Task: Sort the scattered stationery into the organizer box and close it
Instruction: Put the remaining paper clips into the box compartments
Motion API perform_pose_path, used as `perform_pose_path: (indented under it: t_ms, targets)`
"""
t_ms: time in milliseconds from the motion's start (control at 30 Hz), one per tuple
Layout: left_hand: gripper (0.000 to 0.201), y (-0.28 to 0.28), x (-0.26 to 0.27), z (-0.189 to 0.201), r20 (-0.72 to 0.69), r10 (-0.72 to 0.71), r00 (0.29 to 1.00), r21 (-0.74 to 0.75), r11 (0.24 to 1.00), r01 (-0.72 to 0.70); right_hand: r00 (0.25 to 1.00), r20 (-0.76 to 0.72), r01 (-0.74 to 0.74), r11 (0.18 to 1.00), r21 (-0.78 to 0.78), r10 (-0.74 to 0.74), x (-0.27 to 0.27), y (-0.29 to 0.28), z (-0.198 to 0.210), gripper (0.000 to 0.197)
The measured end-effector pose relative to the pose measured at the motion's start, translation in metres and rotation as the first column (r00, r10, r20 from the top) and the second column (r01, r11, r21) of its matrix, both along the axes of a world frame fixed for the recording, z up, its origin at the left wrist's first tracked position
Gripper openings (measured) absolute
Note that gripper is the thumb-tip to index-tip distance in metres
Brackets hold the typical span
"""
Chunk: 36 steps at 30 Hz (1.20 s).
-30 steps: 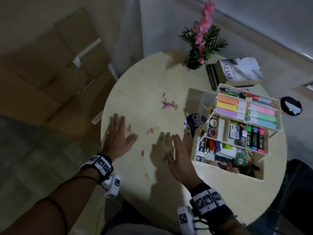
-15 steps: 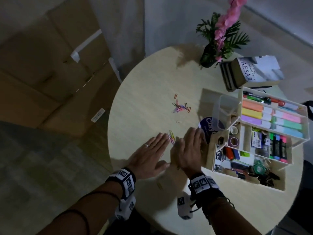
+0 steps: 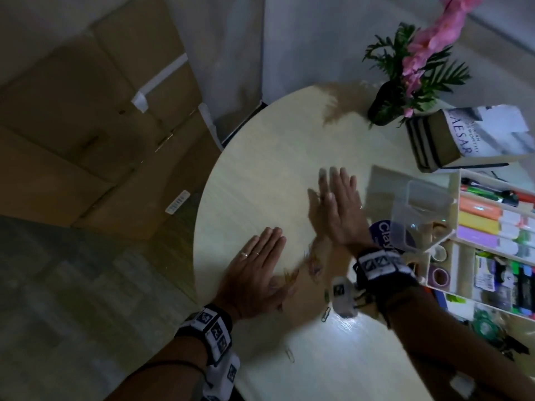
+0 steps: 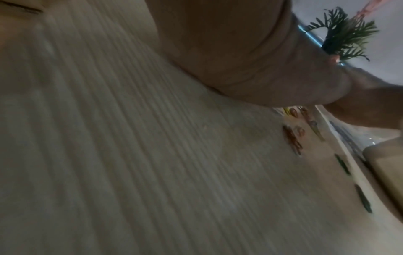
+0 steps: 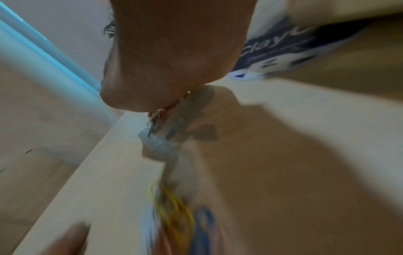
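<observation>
Both hands lie flat on the round pale table [image 3: 260, 175]. My left hand [image 3: 254, 273] rests near the table's left edge, fingers straight. My right hand [image 3: 337, 206] reaches further out, fingers straight, its edge against a few paper clips [image 5: 161, 113]. Blurred coloured paper clips [image 3: 314, 263] lie in a loose pile between the two hands, also seen as paper clips [image 4: 294, 138] in the left wrist view. Two single paper clips [image 3: 325, 314] lie nearer me. The open tiered organizer box [image 3: 454, 250], full of markers, tape and notes, stands at the right.
A clear plastic cup [image 3: 419, 209] and a dark blue round "Clay" lid [image 3: 385, 235] sit between my right hand and the organizer. A potted pink flower [image 3: 405, 82] and a stack of books [image 3: 463, 137] stand at the far right. Cardboard boxes [image 3: 86, 125] lie on the floor left.
The hands came together sweeping clips into a pile, then parted: the right hand has slid forward across the table, the left hand has drawn back toward the left edge.
</observation>
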<state>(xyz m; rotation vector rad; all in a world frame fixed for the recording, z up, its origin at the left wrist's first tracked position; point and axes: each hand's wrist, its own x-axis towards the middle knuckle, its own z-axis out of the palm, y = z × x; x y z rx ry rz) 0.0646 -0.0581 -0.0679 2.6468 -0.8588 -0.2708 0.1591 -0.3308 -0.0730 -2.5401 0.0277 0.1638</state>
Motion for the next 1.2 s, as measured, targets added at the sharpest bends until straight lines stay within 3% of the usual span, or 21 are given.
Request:
perform_pose_path:
  t_ms: [100, 233, 367, 567, 833, 1000, 1067, 1133, 1200]
  targets:
    - [0.095, -0.001, 0.003, -0.002, -0.045, 0.000, 0.999, -0.007, 1.000, 0.000, 0.996, -0.088, 0.015, 1.000, -0.005, -0.016, 0.035, -0.001, -0.006, 0.063]
    - [0.092, 0.000, 0.004, -0.004, -0.062, 0.001, 0.998, -0.027, 1.000, -0.003, 0.990, -0.066, -0.127, 0.991, -0.047, 0.124, 0.036, 0.007, -0.004, 0.061]
    - [0.088, 0.000, 0.004, -0.005, -0.051, 0.013, 0.999, -0.048, 0.999, -0.015, 0.965, -0.042, -0.260, 0.964, -0.046, 0.258, -0.003, 0.014, -0.003, 0.058]
    - [0.083, 0.000, 0.000, -0.004, 0.020, 0.035, 0.999, -0.055, 0.998, -0.034, 0.945, -0.085, -0.316, 0.949, 0.005, 0.315, -0.078, 0.035, 0.003, 0.065]
    - [0.087, -0.001, 0.002, -0.001, -0.034, 0.008, 0.999, 0.058, 0.998, -0.006, 0.940, -0.075, -0.330, 0.943, 0.040, 0.332, -0.144, 0.047, 0.003, 0.068]
    - [0.087, 0.001, 0.003, -0.002, -0.046, 0.003, 0.999, -0.005, 1.000, -0.004, 0.937, -0.016, -0.347, 0.937, 0.036, 0.348, -0.171, 0.045, 0.004, 0.065]
    - [0.087, 0.001, 0.003, -0.001, -0.059, 0.002, 0.998, -0.027, 1.000, -0.004, 0.930, 0.039, -0.364, 0.930, -0.048, 0.366, -0.179, 0.044, 0.013, 0.067]
    - [0.088, 0.000, 0.001, 0.002, -0.076, 0.008, 0.997, -0.046, 0.999, -0.011, 0.945, 0.088, -0.298, 0.941, -0.160, 0.314, -0.186, 0.045, 0.022, 0.067]
    - [0.095, -0.002, -0.003, 0.006, -0.101, 0.014, 0.995, -0.049, 0.999, -0.019, 0.976, 0.094, -0.180, 0.972, -0.152, 0.195, -0.189, 0.049, 0.030, 0.072]
